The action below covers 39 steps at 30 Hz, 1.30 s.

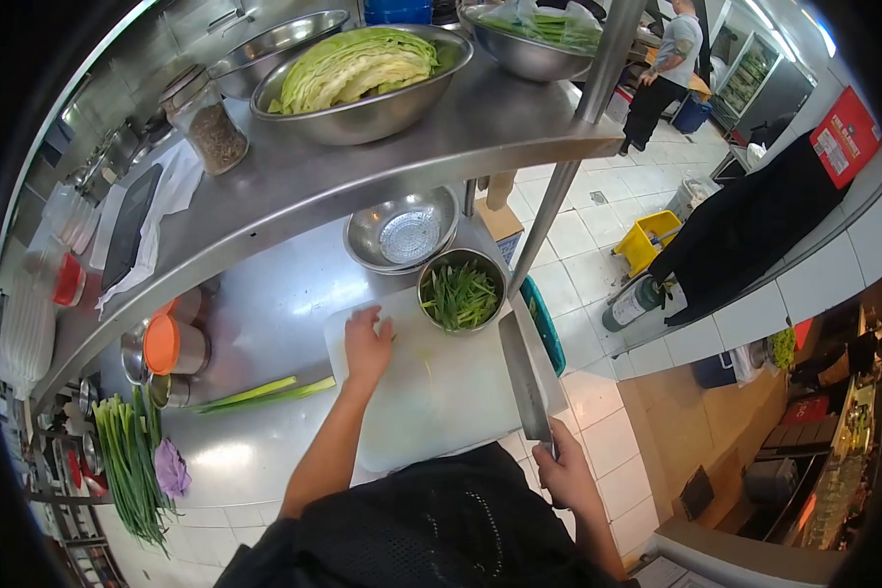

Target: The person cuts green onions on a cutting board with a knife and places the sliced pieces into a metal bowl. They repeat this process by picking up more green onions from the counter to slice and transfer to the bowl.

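My right hand (566,465) is wrapped round the handle of a broad-bladed kitchen knife (526,377). Its blade points away from me along the right edge of the white cutting board (441,392). Over the board's left part is my left hand (365,343), fingers apart and holding nothing. Cut spring onion greens (461,296) fill a round metal bowl (425,277) at the board's far right corner. Left of the board lie a few long spring onion stalks (265,395). A large bunch of spring onions (127,461) hangs over the counter's near left edge.
Behind the board sits a metal bowl with a perforated base (367,235). The overhead shelf (304,186) carries a bowl of cabbage (358,73) and a glass jar (211,132). An orange-lidded tub (171,345) stands left. Another person (666,73) is far right, beyond a yellow bucket (647,240).
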Available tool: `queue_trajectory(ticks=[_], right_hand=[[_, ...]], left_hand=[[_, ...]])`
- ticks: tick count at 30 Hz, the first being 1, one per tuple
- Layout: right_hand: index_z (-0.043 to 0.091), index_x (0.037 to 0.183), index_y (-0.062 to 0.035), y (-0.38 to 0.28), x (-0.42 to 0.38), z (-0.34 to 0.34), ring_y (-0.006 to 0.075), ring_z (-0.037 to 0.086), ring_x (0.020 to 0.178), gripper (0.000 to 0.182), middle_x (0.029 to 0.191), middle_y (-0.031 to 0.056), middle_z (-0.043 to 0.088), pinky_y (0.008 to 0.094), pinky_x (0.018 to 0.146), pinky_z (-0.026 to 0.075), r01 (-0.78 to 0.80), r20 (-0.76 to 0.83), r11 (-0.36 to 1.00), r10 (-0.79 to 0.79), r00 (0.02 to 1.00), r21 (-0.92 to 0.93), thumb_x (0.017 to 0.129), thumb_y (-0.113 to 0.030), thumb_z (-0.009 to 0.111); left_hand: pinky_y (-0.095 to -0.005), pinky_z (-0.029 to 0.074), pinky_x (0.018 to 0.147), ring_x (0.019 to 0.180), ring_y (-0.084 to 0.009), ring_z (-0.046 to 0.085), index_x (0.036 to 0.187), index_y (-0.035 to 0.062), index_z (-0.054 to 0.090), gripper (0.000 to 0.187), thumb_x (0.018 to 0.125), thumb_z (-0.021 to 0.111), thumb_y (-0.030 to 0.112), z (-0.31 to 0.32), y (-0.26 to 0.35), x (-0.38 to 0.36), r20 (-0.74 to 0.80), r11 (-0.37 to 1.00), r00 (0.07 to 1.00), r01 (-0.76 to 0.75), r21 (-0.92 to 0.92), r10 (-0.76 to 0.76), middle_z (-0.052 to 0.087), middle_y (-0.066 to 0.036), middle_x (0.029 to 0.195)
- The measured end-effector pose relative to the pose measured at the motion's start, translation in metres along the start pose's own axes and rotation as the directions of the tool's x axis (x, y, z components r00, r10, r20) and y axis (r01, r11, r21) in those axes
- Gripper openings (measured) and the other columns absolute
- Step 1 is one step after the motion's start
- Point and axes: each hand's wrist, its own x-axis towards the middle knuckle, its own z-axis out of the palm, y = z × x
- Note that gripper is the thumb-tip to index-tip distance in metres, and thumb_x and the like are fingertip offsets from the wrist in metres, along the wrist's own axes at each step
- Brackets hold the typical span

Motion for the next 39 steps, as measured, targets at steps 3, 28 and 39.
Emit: queue_trajectory(ticks=[3,28,39], right_hand=[[0.056,0.147,-0.0023,0.039,0.007,-0.003,0.0096,0.054,0.056,0.039,0.078,0.0025,0.057,0.0301,0.050,0.047,0.090,0.076,0.979,-0.077,0.994,-0.182,0.108,-0.006,0.060],[0.052,0.142,0.0022,0.073,0.046,0.034,0.0480,0.076,0.100,0.036,0.104,0.0355,0.074,0.0522,0.086,0.057,0.034,0.079,0.851,0.009,0.997,-0.524,0.109,-0.011,0.058],[0.049,0.145,0.0017,0.080,0.043,0.035,0.0578,0.071,0.094,0.041,0.094,0.0379,0.071,0.0607,0.082,0.053,0.124,0.076,0.805,-0.098,0.992,-0.581,0.109,-0.016,0.058]], left_hand=[[-0.0509,0.051,0.102,0.114,-0.0411,0.063,0.132,0.0081,0.072,0.040,0.097,0.078,0.027,0.006,0.017,-0.046,0.056,0.996,0.998,-0.029,0.089,0.024,0.068,-0.022,0.123],[-0.0305,0.057,0.082,0.091,-0.0163,0.070,0.111,-0.0022,0.076,0.020,0.091,0.075,0.000,-0.046,0.149,0.037,0.258,0.524,0.952,0.305,-0.795,-0.163,0.074,-0.008,0.104],[-0.0315,0.058,0.090,0.104,-0.0181,0.072,0.135,-0.0022,0.071,0.038,0.097,0.071,0.003,-0.010,0.116,0.034,0.279,0.639,0.949,0.307,-0.705,-0.148,0.074,-0.010,0.116]])
